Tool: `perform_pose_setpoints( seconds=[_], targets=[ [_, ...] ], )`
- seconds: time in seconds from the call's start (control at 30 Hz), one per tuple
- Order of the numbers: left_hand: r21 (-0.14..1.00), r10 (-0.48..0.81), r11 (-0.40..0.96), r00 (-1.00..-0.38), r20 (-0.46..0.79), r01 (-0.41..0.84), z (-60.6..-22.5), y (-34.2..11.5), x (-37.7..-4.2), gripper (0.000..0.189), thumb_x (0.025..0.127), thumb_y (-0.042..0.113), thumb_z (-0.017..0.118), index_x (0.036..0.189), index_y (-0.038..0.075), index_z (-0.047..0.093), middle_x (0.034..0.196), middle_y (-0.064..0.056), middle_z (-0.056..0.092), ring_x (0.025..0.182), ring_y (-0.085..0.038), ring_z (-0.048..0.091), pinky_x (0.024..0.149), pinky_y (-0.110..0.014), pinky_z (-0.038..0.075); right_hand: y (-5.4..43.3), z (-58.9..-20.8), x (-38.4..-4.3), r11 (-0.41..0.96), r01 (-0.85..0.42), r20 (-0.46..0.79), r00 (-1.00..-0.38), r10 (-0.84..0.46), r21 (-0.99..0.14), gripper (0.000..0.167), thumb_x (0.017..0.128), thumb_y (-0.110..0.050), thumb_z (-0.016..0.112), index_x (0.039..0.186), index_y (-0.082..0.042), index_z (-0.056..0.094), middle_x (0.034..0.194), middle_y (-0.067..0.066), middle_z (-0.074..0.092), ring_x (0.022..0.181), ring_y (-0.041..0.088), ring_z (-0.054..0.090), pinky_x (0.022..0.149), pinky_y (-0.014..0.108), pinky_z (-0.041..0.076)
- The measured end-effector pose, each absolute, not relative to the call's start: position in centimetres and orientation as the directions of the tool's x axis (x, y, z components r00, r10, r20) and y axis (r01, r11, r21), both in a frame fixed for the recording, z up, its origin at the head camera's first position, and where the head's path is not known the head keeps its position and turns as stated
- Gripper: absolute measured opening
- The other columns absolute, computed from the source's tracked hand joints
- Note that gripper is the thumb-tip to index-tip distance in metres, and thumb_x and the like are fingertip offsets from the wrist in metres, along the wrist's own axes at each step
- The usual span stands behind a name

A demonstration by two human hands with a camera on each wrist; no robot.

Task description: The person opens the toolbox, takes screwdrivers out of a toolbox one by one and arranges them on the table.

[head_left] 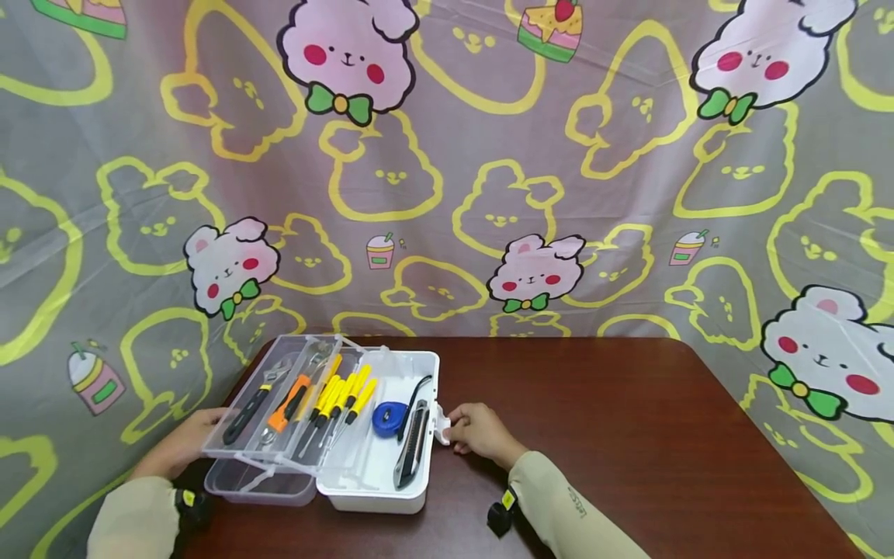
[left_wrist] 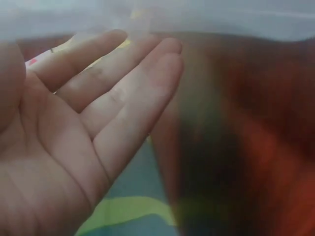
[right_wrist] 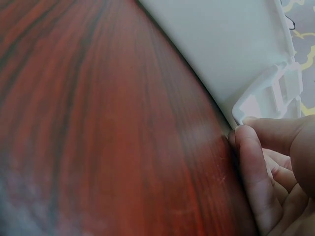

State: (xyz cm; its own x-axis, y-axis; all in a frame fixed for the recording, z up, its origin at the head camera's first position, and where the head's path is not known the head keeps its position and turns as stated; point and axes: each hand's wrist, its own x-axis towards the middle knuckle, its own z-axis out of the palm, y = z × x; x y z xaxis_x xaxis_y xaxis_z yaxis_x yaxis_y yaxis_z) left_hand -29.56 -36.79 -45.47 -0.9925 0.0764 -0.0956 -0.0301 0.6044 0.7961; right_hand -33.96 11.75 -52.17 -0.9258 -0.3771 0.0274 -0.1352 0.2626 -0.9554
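Note:
A white toolbox (head_left: 373,501) stands with its clear lid (head_left: 289,487) swung out to the left. Above that lid, a clear tray (head_left: 296,466) is held out on folding arms. My left hand (head_left: 188,439) is at the tray's left edge; its fingers (left_wrist: 133,103) look straight and reach the clear plastic in the left wrist view. On the box's right side, my right hand (head_left: 482,431) pinches the end of a white latch (right_wrist: 261,98) between thumb and fingertip. In the box lie a blue tape measure (head_left: 389,419) and a utility knife (head_left: 412,446).
An adjustable wrench (head_left: 247,415), an orange-and-black tool (head_left: 288,405) and several yellow-handled screwdrivers (head_left: 361,396) show in and through the tray. The brown wooden table (head_left: 594,435) extends to the right. A patterned cloth (head_left: 447,194) hangs behind and along the sides.

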Motion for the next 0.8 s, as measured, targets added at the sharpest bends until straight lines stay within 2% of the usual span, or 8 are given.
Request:
perform_pose_setpoints(
  seconds=[0.2, 0.4, 0.6, 0.8],
  targets=[
    [0.814, 0.011, 0.568, -0.988, -0.152, -0.119, -43.6, -37.3, -30.5, 0.057, 0.104, 0.029, 0.048, 0.138, -0.017, 0.039, 0.106, -0.016, 0.068, 0.084, -0.022, 0.067, 0.068, -0.037, 0.055, 11.7, -52.1, -34.0, 0.261, -0.141, 0.032, -0.924, -0.380, -0.955, 0.024, 0.084, -0.003, 0.074, 0.103, 0.008, 0.063, 0.070, 0.006, 0.066, 0.053, 0.015, 0.060, 0.050, 0.031, 0.053],
    [0.800, 0.057, 0.596, -0.989, -0.136, -0.076, -41.5, -37.0, -31.6, 0.066, 0.102, 0.038, 0.050, 0.139, -0.015, 0.038, 0.122, -0.027, 0.059, 0.097, -0.027, 0.065, 0.078, -0.041, 0.055, 11.8, -51.7, -33.8, 0.275, -0.136, 0.023, -0.924, -0.381, -0.952, 0.025, 0.086, -0.002, 0.072, 0.106, 0.009, 0.063, 0.073, 0.009, 0.067, 0.054, 0.014, 0.059, 0.051, 0.030, 0.053],
    [0.768, 0.124, 0.640, -0.986, -0.108, -0.004, -39.7, -36.2, -33.4, 0.067, 0.101, 0.039, 0.053, 0.140, -0.013, 0.039, 0.125, -0.029, 0.056, 0.100, -0.030, 0.064, 0.082, -0.042, 0.054, 11.6, -49.7, -32.5, 0.259, -0.148, 0.036, -0.918, -0.395, -0.954, 0.024, 0.086, 0.002, 0.070, 0.106, 0.013, 0.061, 0.075, 0.016, 0.066, 0.055, 0.017, 0.060, 0.052, 0.034, 0.054],
    [0.750, 0.134, 0.662, -0.983, -0.129, -0.008, -38.7, -35.3, -35.1, 0.073, 0.097, 0.043, 0.058, 0.145, -0.008, 0.036, 0.134, -0.030, 0.050, 0.107, -0.034, 0.062, 0.088, -0.047, 0.051, 11.6, -51.2, -33.1, 0.268, -0.146, 0.033, -0.923, -0.384, -0.952, 0.025, 0.085, -0.003, 0.073, 0.105, 0.008, 0.063, 0.071, 0.008, 0.066, 0.054, 0.015, 0.059, 0.051, 0.031, 0.053]
  ],
)
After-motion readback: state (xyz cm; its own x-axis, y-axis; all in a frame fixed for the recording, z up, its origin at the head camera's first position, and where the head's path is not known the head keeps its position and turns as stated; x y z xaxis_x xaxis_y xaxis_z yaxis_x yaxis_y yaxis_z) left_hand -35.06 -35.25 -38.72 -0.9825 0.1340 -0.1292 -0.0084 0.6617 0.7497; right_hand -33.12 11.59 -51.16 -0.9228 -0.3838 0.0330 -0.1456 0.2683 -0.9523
